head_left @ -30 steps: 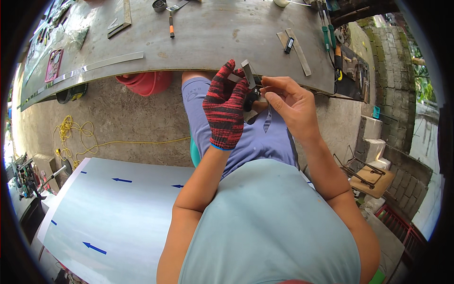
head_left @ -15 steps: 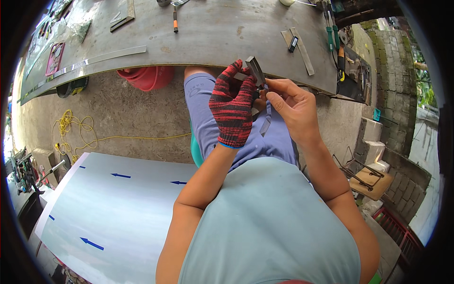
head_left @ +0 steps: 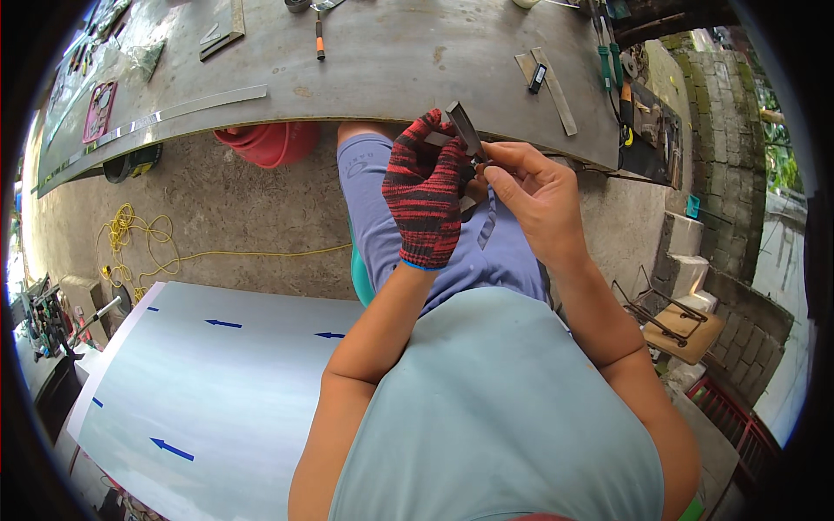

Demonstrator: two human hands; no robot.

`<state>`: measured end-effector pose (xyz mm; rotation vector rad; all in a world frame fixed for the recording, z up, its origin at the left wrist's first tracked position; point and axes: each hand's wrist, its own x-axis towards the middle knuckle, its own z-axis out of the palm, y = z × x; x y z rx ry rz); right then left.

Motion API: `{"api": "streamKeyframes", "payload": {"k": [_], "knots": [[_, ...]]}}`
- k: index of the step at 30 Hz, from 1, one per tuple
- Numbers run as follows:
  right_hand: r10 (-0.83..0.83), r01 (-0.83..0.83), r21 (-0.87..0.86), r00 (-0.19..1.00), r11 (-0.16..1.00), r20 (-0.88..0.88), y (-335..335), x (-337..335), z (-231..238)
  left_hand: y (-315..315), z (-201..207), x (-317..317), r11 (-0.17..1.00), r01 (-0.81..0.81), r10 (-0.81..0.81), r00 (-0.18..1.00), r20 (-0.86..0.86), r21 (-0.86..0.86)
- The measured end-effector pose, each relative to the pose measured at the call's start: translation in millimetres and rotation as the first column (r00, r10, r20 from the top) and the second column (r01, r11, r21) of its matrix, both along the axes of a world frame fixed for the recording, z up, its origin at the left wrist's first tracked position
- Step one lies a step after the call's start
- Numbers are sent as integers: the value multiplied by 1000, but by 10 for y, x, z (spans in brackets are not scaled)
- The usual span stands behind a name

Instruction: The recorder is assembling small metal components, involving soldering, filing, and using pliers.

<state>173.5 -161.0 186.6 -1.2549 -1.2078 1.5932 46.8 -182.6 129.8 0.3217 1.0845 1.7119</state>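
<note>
My left hand (head_left: 423, 201), in a red and black knit glove, is closed around a short, bent grey metal piece (head_left: 464, 127) that slants up past the fingertips. Bare, my right hand (head_left: 540, 201) meets it at the lower end of the metal, thumb and forefinger pinched together. From that pinch a thin, twisted bluish-grey strip (head_left: 486, 227) hangs over my lap. Whether the strip joins the metal is hidden by the fingers. Both hands are held above my thighs, just short of the workbench's near edge.
The metal-topped workbench (head_left: 373, 78) carries a long metal strip (head_left: 187, 109), an orange-handled tool (head_left: 320, 42) and flat strips (head_left: 556, 91) at the right. A red tub (head_left: 278, 144) sits underneath. Yellow cord (head_left: 130, 227) lies on the floor, beside a pale sheet with blue arrows (head_left: 234, 373).
Both hands and the metal piece have shifted very slightly to the left. The metal piece tips a little differently, and the hanging strip has swung slightly. The grips look the same.
</note>
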Motion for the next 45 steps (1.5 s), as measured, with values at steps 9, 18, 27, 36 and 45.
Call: {"api": "streamKeyframes", "payload": {"k": [9, 18, 27, 36, 45], "knots": [[-82, -329, 491, 760, 807, 644, 82, -33, 58, -89, -154, -20, 998, 67, -66, 998, 23, -21], [-64, -396, 488, 723, 777, 688, 111, 39, 44, -99, -38, -296, 928, 372, -370, 928, -55, 38], [-75, -480, 493, 656, 726, 751, 98, 61, 87, -82, -306, -437, 824, 558, -558, 829, -33, 98], [-57, -498, 470, 640, 729, 766, 132, 117, 76, -82, -241, -360, 844, 536, -533, 843, -80, 19], [-34, -507, 398, 585, 764, 810, 163, 98, 132, -54, -227, -359, 845, 535, -533, 840, -97, -13]]}}
